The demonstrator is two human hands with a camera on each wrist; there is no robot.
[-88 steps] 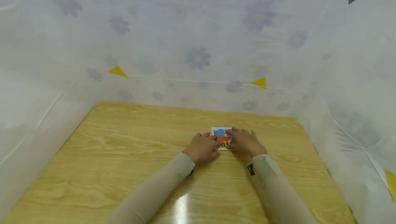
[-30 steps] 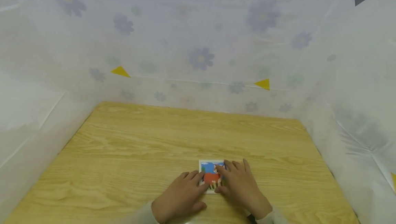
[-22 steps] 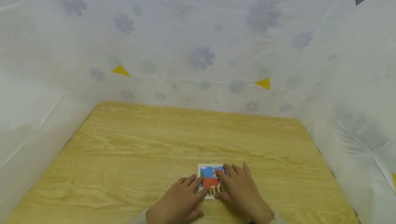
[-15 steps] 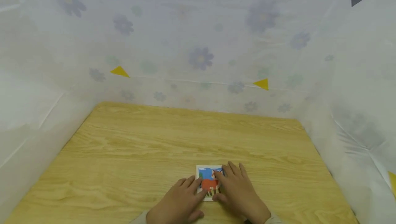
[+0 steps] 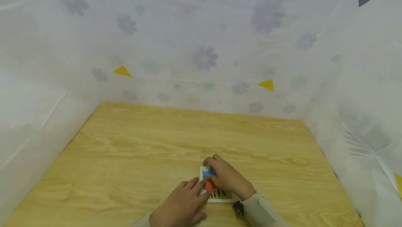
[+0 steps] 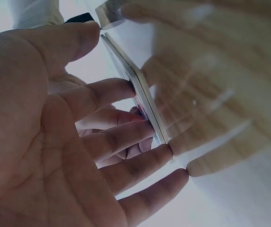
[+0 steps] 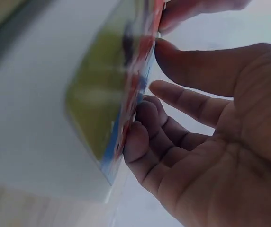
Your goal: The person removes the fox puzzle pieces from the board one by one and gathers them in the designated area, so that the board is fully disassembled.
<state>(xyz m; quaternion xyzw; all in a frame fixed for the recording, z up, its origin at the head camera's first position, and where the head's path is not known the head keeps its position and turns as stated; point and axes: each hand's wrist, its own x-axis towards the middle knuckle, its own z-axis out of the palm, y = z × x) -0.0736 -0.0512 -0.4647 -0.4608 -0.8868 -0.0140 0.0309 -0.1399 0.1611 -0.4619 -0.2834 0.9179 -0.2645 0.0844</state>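
Note:
A small flat picture board (image 5: 222,196) with a white border lies on the table, showing an orange animal against blue and green. My left hand (image 5: 182,202) rests at its left edge; in the left wrist view its extended fingers meet the side of the board (image 6: 149,101), which shows a thin seam. My right hand (image 5: 229,178) reaches across the upper right of the picture and hides the animal's head. Seen from the right wrist, the bent fingertips (image 7: 136,142) and the thumb touch the picture's face (image 7: 95,90), with no separate thing between them.
The wood-grain table (image 5: 141,143) has a glossy top. White sheeting (image 5: 176,38) with flower prints and yellow and dark triangles stands along its back and both sides. A dark wrist device (image 5: 238,207) sits under my right cuff.
Both hands have brought the board nearer to me across the table. In the last half second my right hand has shifted left over the picture; my left hand has stayed at the left edge.

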